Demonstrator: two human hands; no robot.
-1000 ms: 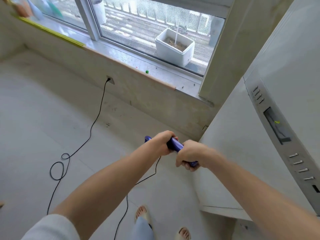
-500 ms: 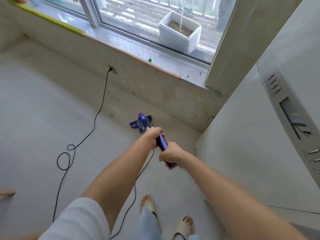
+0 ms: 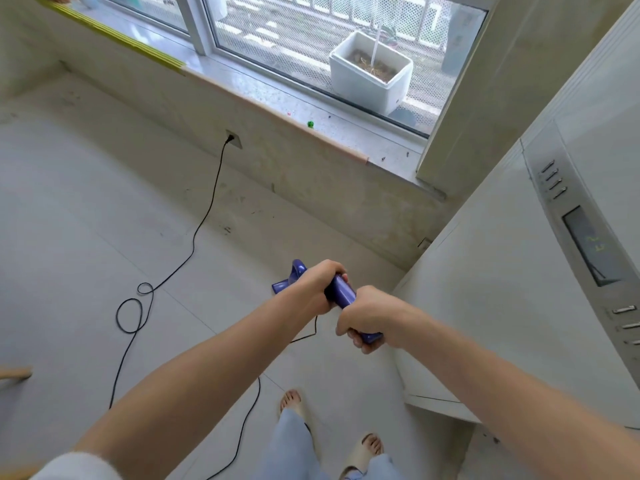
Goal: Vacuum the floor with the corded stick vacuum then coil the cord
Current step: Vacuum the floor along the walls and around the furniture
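Observation:
The purple stick vacuum [image 3: 341, 292] points away from me toward the wall under the window. Both hands grip its handle: my left hand [image 3: 317, 287] holds the upper part, my right hand [image 3: 367, 317] wraps the lower end. The floor head [image 3: 289, 280] peeks out just beyond my left hand, mostly hidden. The black cord [image 3: 194, 244] runs from a wall socket [image 3: 232, 138] down across the pale floor, makes loose loops [image 3: 133, 310] at the left, then trails back between my arms.
A tall white appliance [image 3: 519, 271] with a silver control strip stands close on the right. A low wall and window sill [image 3: 311, 133] lie ahead, with a white planter box [image 3: 370, 72] outside. My sandalled feet [image 3: 367, 448] stand at the bottom. A wooden piece [image 3: 14, 372] juts in at the left.
The vacuum was pushed out toward the wall, showing its head, and has now been pulled back toward me, so the head is mostly hidden behind my left hand again.

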